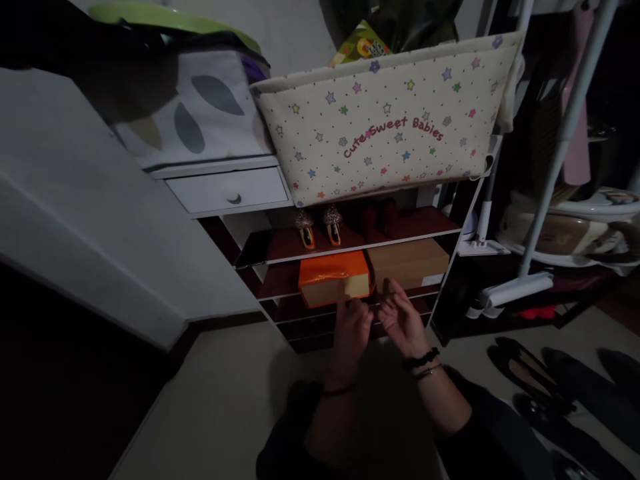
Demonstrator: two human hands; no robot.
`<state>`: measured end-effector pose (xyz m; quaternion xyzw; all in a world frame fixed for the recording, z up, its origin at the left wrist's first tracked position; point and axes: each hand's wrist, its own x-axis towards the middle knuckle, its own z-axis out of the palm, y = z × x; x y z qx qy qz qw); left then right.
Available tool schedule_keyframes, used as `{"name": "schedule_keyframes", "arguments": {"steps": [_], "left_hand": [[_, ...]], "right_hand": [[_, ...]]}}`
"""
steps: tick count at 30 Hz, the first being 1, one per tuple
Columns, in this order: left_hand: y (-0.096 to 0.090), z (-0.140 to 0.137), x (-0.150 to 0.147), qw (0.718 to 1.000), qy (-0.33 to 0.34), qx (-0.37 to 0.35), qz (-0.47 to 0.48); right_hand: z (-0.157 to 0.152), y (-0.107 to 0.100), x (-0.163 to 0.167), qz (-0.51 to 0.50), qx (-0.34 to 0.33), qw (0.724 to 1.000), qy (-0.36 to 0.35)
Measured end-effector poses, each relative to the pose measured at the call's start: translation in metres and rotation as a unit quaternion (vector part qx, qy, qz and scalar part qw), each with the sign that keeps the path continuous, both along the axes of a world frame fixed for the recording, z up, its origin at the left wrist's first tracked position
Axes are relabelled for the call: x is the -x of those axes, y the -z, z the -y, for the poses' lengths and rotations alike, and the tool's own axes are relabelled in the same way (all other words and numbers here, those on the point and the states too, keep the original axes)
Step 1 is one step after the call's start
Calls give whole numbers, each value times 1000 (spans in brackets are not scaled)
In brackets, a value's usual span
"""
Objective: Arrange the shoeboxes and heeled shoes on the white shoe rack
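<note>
My left hand [351,333] hangs just below the front of an orange shoe box [334,278] on a shoe rack shelf, fingertips close to its lower edge, holding nothing that I can see. My right hand [401,319] is beside it, palm turned up and fingers apart, empty, just below a brown cardboard box [410,261] on the same shelf. A pair of small orange shoes with glittery tops [319,227] stands on the shelf above. Both wrists wear dark bracelets.
A white shoe rack [453,230] carries a fabric bin printed with stars [385,127] on top and a small white drawer [231,189] at left. Dark flat shoes [530,380] lie on the floor at right, near a white pole stand [515,288].
</note>
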<state>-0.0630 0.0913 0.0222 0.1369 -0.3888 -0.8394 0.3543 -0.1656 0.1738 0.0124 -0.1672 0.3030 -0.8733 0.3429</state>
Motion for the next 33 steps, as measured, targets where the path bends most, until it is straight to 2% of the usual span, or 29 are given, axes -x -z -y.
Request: {"name": "schedule_keyframes", "arguments": {"steps": [3, 6, 11, 14, 18, 21, 23, 29, 33], "left_hand": [[3, -15, -18, 999, 20, -34, -29], [-18, -19, -30, 997, 51, -30, -39], [-70, -20, -59, 993, 68, 67, -74], [-80, -23, -79, 970, 95, 162, -152], [-70, -28, -97, 924, 154, 253, -240], [-59, -32, -98, 898, 167, 259, -314], [-52, -31, -97, 882, 183, 262, -348], [-35, -22, -95, 909, 150, 251, -298], [-34, -17, -89, 891, 185, 257, -325]], "right_hand": [[-3, 1, -20, 9, 22, 998, -50], [-7, -20, -29, 2, 42, 993, -113], [-23, -80, -33, -97, 109, 971, -190], [-40, -97, -36, -177, 165, 943, -229], [-60, -86, -37, -233, 229, 909, -259], [-66, -70, -37, -254, 279, 888, -265], [-68, -63, -36, -262, 288, 882, -267], [-66, -52, -28, -273, 280, 878, -277], [-64, -42, -19, -259, 288, 877, -285]]}}
